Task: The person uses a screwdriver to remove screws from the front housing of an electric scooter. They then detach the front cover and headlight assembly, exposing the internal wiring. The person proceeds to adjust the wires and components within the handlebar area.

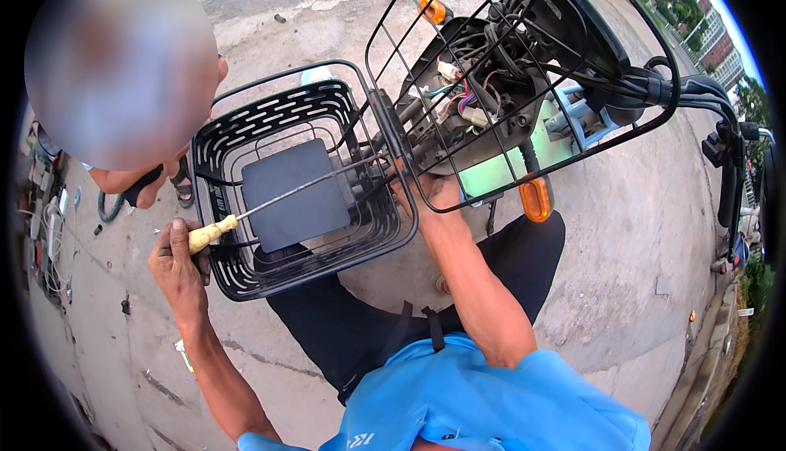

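Note:
My left hand (182,264) grips a long screwdriver (214,234) by its pale yellow handle. Its thin shaft runs across the black front basket (307,283), over a flat dark panel (295,193) inside. The screwdriver's tip reaches the basket's right side, near the joint with a raised wire lid (458,144). At that same side, low behind the rim, is my right hand (434,193). Wire and rim cover part of its fingers, so what they hold does not show. Just beyond it, the vehicle's front housing (475,83) is uncovered, with bundled wires and connectors (467,107) exposed.
Another person (151,181) is close by at the far left of the basket. Orange turn signals (536,197) stick out beside the housing. A handlebar (725,148) with cables extends to the right. Assorted items and a white cable (53,238) lie along the left edge.

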A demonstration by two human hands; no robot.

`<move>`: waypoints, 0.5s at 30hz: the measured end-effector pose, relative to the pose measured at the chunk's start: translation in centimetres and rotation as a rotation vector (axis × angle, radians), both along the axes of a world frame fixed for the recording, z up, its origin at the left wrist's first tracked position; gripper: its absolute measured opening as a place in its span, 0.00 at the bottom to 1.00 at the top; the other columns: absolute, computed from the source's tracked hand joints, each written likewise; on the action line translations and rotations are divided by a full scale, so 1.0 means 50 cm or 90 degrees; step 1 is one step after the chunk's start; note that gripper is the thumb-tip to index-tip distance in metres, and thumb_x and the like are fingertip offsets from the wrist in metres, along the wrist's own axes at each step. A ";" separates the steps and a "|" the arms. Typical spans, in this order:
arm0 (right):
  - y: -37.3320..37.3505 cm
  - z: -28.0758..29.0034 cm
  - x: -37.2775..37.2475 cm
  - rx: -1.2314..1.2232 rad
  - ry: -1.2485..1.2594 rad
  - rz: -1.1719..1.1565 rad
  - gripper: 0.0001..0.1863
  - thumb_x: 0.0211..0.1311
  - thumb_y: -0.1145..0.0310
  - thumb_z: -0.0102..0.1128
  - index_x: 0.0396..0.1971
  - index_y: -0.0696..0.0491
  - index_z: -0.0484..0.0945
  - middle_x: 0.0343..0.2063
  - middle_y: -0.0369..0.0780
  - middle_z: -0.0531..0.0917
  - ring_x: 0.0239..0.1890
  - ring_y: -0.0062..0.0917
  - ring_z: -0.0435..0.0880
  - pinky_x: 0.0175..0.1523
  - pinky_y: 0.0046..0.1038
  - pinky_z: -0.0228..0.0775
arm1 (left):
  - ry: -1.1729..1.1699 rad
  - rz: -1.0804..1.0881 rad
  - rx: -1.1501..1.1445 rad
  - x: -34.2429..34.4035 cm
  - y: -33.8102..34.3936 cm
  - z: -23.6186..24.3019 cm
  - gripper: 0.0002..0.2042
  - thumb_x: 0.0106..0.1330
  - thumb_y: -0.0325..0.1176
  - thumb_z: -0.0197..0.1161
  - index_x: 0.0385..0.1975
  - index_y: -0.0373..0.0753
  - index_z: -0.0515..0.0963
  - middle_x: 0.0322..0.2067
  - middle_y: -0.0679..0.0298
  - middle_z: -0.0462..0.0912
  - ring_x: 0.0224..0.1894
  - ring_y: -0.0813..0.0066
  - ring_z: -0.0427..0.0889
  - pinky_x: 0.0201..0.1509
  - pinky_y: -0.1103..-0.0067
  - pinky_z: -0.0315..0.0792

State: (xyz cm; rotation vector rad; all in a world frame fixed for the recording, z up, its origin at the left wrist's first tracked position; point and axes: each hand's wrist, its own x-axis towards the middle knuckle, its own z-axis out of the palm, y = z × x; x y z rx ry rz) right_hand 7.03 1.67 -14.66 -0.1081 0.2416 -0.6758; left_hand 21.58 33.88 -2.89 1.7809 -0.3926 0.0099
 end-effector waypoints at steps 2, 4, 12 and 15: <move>-0.002 -0.011 0.000 0.021 0.009 0.007 0.14 0.70 0.61 0.52 0.44 0.55 0.78 0.43 0.43 0.83 0.51 0.34 0.81 0.53 0.41 0.81 | -0.003 0.007 0.005 -0.002 0.003 -0.003 0.20 0.77 0.45 0.51 0.30 0.34 0.78 0.13 0.71 0.70 0.11 0.89 0.62 0.12 0.87 0.52; -0.006 -0.016 -0.009 0.005 0.006 0.029 0.14 0.70 0.63 0.50 0.46 0.55 0.77 0.47 0.43 0.82 0.54 0.35 0.80 0.57 0.40 0.77 | -0.005 0.017 0.011 -0.003 0.006 0.001 0.20 0.77 0.45 0.51 0.30 0.34 0.78 0.13 0.71 0.70 0.11 0.89 0.62 0.12 0.87 0.52; 0.026 0.002 -0.062 -0.167 0.105 0.022 0.18 0.72 0.64 0.41 0.52 0.55 0.75 0.58 0.44 0.77 0.58 0.36 0.76 0.65 0.37 0.64 | 0.002 0.079 -0.012 -0.003 0.063 0.004 0.19 0.75 0.45 0.53 0.33 0.33 0.79 0.16 0.68 0.71 0.11 0.88 0.62 0.12 0.87 0.52; 0.028 -0.022 -0.084 -0.178 0.117 0.005 0.17 0.72 0.64 0.42 0.52 0.55 0.74 0.56 0.44 0.78 0.57 0.35 0.77 0.62 0.38 0.67 | 0.011 0.091 -0.039 -0.009 0.083 0.004 0.19 0.75 0.45 0.54 0.35 0.33 0.79 0.16 0.68 0.72 0.11 0.88 0.62 0.12 0.88 0.52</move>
